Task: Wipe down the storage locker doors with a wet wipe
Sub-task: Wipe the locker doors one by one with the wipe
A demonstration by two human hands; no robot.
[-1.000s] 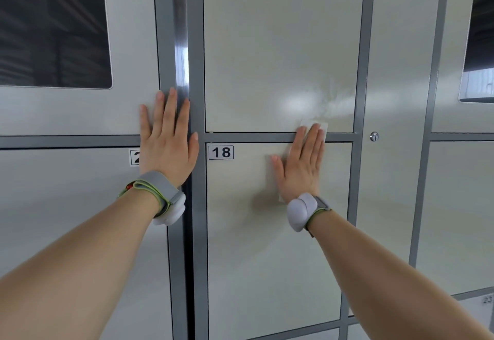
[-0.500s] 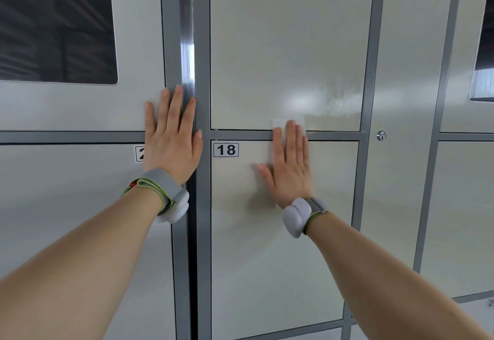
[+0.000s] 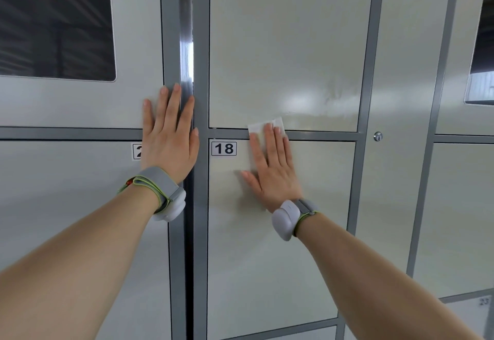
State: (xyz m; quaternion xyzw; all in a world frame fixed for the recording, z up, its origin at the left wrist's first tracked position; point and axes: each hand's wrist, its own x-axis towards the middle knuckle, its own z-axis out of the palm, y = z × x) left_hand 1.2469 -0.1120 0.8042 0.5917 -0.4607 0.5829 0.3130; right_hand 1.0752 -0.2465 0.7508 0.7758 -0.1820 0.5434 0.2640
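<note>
Here two flat hands: right hand (image 3: pixel 275 171) presses one wipe (image 3: pixel 264 125), left hand (image 3: pixel 169 136) bare.

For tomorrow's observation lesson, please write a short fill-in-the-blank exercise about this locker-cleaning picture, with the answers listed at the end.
1. The right hand presses a white wet wipe flat against the locker door numbered ____.
2. The hand resting bare on the grey frame, with no wipe under it, is the ____ hand.
3. Each wrist wears a grey ____.
4. The small round keyhole sits to the ____ of the wipe.

Answers: 18; left; band; right
</note>
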